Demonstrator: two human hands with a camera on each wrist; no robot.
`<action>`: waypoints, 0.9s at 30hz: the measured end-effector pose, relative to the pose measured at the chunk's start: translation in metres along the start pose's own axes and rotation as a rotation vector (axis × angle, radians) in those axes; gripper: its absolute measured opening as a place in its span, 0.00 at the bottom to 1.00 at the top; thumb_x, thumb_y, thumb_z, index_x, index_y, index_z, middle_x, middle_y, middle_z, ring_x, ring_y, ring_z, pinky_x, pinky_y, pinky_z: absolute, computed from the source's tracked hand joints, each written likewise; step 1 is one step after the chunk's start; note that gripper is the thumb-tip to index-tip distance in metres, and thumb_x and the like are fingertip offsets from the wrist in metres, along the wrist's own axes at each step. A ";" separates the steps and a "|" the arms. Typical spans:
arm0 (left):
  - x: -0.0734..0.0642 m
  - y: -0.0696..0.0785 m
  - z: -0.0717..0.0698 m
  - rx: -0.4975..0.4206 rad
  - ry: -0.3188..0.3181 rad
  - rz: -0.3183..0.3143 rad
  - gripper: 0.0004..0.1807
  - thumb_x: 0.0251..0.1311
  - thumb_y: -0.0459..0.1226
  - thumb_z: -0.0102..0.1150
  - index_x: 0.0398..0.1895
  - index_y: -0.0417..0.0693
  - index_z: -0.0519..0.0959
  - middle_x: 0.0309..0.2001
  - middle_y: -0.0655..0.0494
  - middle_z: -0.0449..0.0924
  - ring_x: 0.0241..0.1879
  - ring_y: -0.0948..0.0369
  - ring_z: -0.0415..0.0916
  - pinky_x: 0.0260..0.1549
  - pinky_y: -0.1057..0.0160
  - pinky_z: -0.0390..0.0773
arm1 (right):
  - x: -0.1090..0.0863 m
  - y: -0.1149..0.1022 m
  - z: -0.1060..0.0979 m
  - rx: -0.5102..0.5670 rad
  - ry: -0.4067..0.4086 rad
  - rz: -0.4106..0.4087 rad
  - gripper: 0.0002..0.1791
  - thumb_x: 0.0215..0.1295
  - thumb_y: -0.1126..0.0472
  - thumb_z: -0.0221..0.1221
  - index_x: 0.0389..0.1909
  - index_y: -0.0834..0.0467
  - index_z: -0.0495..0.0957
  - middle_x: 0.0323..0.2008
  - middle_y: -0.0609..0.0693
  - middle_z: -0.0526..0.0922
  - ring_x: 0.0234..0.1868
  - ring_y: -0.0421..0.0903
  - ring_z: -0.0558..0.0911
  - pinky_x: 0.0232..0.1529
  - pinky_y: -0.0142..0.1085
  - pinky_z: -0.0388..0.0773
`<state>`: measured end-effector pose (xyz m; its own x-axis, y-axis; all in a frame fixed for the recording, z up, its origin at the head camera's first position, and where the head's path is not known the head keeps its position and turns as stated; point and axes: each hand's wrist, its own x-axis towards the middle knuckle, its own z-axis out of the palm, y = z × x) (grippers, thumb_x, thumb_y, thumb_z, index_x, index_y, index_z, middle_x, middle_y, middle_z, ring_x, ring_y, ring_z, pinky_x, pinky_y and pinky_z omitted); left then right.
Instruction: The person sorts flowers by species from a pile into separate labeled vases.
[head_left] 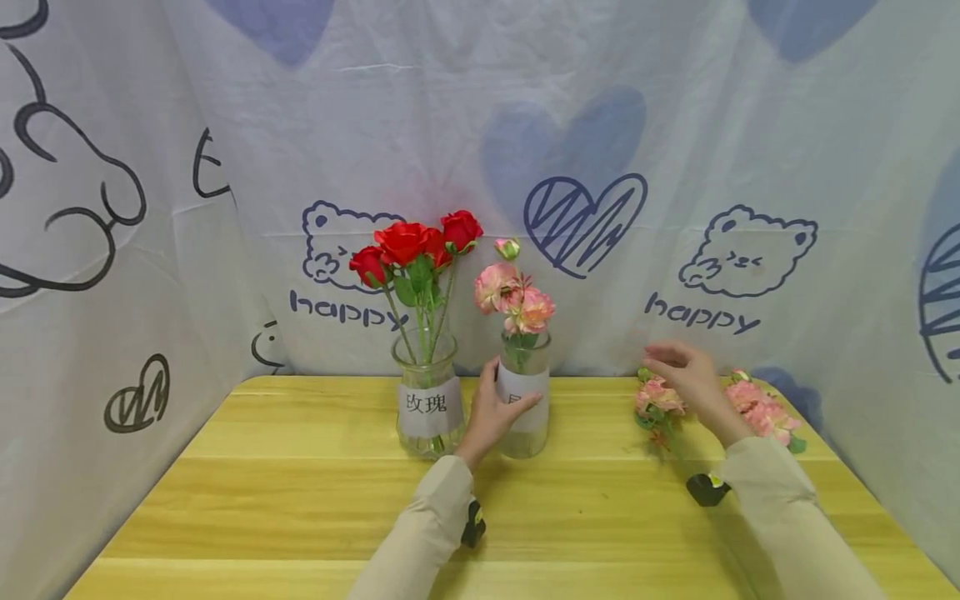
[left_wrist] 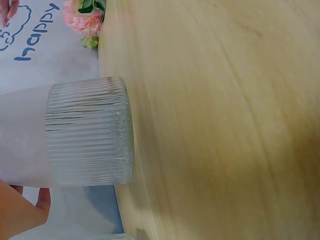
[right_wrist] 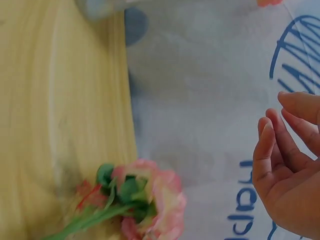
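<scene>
My left hand (head_left: 491, 417) grips a straight clear glass vase (head_left: 527, 442) with a white label, its thumb across the front and fingers around the left side. Ribbed glass shows at the vase's base in the left wrist view. Pink flowers (head_left: 517, 296) and a bud stand in it. My right hand (head_left: 690, 379) hovers over a pink flower stem (head_left: 658, 398) lying on the right of the table, its fingers loosely bent and holding nothing. In the right wrist view that flower (right_wrist: 155, 200) lies below the hand, apart from the fingers.
Left of the held vase stands a rounded glass vase (head_left: 426, 433) of red roses (head_left: 405, 242), labelled in Chinese. More pink flowers (head_left: 761, 408) lie beside my right forearm. The wooden table (head_left: 300, 483) ends at a printed white curtain (head_left: 450, 125) behind and at both sides.
</scene>
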<state>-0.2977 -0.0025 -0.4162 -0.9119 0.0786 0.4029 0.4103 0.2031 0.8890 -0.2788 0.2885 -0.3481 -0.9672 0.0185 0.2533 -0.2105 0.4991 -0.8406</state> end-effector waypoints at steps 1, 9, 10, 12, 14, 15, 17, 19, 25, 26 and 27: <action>0.000 0.000 0.000 -0.003 0.000 -0.001 0.42 0.53 0.38 0.72 0.68 0.39 0.60 0.59 0.41 0.69 0.55 0.48 0.70 0.54 0.47 0.70 | -0.002 0.003 -0.002 -0.009 -0.004 0.010 0.24 0.69 0.58 0.58 0.57 0.71 0.72 0.53 0.68 0.77 0.43 0.43 0.79 0.41 0.35 0.79; -0.001 0.000 0.000 -0.004 0.006 -0.012 0.42 0.52 0.38 0.72 0.68 0.39 0.60 0.59 0.41 0.69 0.55 0.47 0.70 0.55 0.47 0.70 | -0.015 0.026 -0.011 -0.060 -0.041 0.078 0.26 0.70 0.54 0.57 0.59 0.71 0.71 0.55 0.67 0.76 0.47 0.52 0.78 0.42 0.38 0.79; -0.001 0.000 0.000 -0.003 0.005 -0.012 0.42 0.52 0.38 0.72 0.68 0.39 0.60 0.59 0.41 0.69 0.55 0.47 0.70 0.55 0.47 0.70 | -0.017 0.028 -0.012 -0.069 -0.048 0.085 0.27 0.70 0.54 0.57 0.60 0.71 0.71 0.55 0.67 0.76 0.46 0.52 0.79 0.42 0.39 0.79; -0.001 -0.001 0.000 -0.001 0.005 -0.012 0.42 0.52 0.38 0.72 0.68 0.39 0.60 0.59 0.41 0.69 0.55 0.47 0.70 0.55 0.47 0.70 | -0.021 0.035 -0.015 -0.075 -0.061 0.083 0.27 0.70 0.55 0.57 0.60 0.72 0.70 0.55 0.68 0.76 0.45 0.49 0.79 0.43 0.41 0.79; -0.001 0.000 0.000 -0.001 0.006 -0.011 0.42 0.52 0.38 0.72 0.68 0.39 0.60 0.59 0.41 0.69 0.55 0.47 0.70 0.54 0.47 0.70 | -0.025 0.041 -0.017 -0.079 -0.083 0.089 0.28 0.71 0.55 0.56 0.61 0.72 0.69 0.55 0.68 0.76 0.47 0.51 0.79 0.44 0.40 0.79; -0.001 0.000 0.000 -0.001 0.006 -0.011 0.42 0.53 0.38 0.72 0.68 0.39 0.60 0.60 0.41 0.69 0.56 0.47 0.70 0.55 0.47 0.70 | -0.027 0.044 -0.018 -0.081 -0.091 0.085 0.28 0.71 0.55 0.55 0.61 0.73 0.69 0.55 0.68 0.76 0.46 0.51 0.80 0.43 0.40 0.79; -0.001 0.000 0.000 0.001 0.007 -0.013 0.42 0.53 0.38 0.72 0.68 0.39 0.60 0.60 0.41 0.69 0.56 0.47 0.69 0.55 0.47 0.69 | -0.032 0.051 -0.020 -0.079 -0.102 0.082 0.27 0.71 0.56 0.55 0.61 0.74 0.68 0.54 0.68 0.76 0.46 0.52 0.80 0.43 0.41 0.80; -0.001 0.001 0.000 0.001 0.007 -0.016 0.42 0.53 0.38 0.72 0.68 0.40 0.60 0.60 0.41 0.69 0.56 0.48 0.69 0.55 0.47 0.69 | -0.036 0.056 -0.021 -0.077 -0.113 0.092 0.27 0.71 0.57 0.55 0.61 0.74 0.68 0.55 0.69 0.76 0.46 0.52 0.80 0.41 0.39 0.80; -0.003 0.002 0.000 -0.006 0.004 -0.009 0.42 0.53 0.38 0.72 0.68 0.39 0.60 0.60 0.41 0.69 0.56 0.47 0.70 0.54 0.47 0.70 | -0.049 0.072 -0.028 -0.070 -0.151 0.125 0.26 0.71 0.58 0.56 0.59 0.76 0.68 0.55 0.70 0.75 0.46 0.51 0.80 0.41 0.41 0.81; -0.003 0.003 0.000 -0.006 0.005 -0.007 0.42 0.53 0.38 0.72 0.68 0.39 0.60 0.60 0.41 0.69 0.56 0.47 0.70 0.54 0.47 0.70 | -0.051 0.075 -0.029 -0.072 -0.160 0.139 0.27 0.71 0.58 0.56 0.59 0.76 0.68 0.54 0.70 0.75 0.47 0.52 0.79 0.42 0.42 0.81; -0.003 0.002 0.000 -0.005 0.007 -0.006 0.42 0.52 0.38 0.72 0.68 0.39 0.60 0.60 0.41 0.69 0.56 0.47 0.70 0.54 0.47 0.70 | -0.053 0.078 -0.030 -0.077 -0.171 0.146 0.27 0.71 0.57 0.56 0.59 0.76 0.68 0.54 0.70 0.75 0.47 0.54 0.79 0.42 0.43 0.81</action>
<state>-0.2939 -0.0024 -0.4154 -0.9141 0.0710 0.3992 0.4051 0.1984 0.8925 -0.2396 0.3522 -0.4127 -0.9980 -0.0484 0.0410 -0.0612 0.5669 -0.8215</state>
